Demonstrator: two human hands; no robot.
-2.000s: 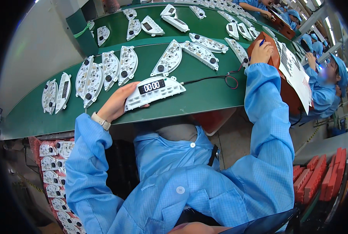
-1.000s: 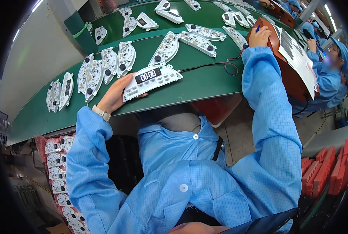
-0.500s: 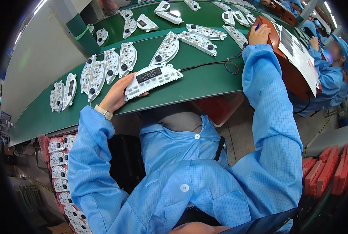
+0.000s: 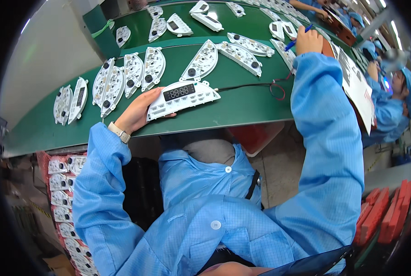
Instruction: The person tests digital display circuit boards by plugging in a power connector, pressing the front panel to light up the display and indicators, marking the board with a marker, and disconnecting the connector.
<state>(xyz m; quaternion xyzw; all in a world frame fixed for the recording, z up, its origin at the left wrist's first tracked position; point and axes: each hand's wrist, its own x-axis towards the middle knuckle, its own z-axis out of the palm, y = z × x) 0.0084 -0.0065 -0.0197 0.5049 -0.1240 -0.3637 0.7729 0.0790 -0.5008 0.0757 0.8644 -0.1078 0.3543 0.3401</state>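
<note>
My left hand (image 4: 138,109) grips the left end of a white half-round display circuit board (image 4: 187,102), tilted up near the table's front edge. Dark digit segments show on its black panel. A black and red cable (image 4: 247,85) runs from its right end across the table. At the far right, my right hand (image 4: 308,42) is closed around a blue pen (image 4: 290,45), which sticks out on both sides of the fingers. Just below and right of this hand is a reddish-brown box (image 4: 327,48), with printed white sheets (image 4: 355,83) on its top.
Several similar boards (image 4: 154,68) lie on the green table (image 4: 242,110), some overlapping. A crate lined with pink wrap (image 4: 46,165) holds more boards at lower left. A grey post (image 4: 99,27) rises at back left. Red plastic pieces (image 4: 392,214) stand lower right; a co-worker (image 4: 394,108) sits beyond the box.
My right hand has shifted from the box's edge to just above it, and more of the pen shows. The left hand keeps its hold on the board. The whole view has turned slightly.
</note>
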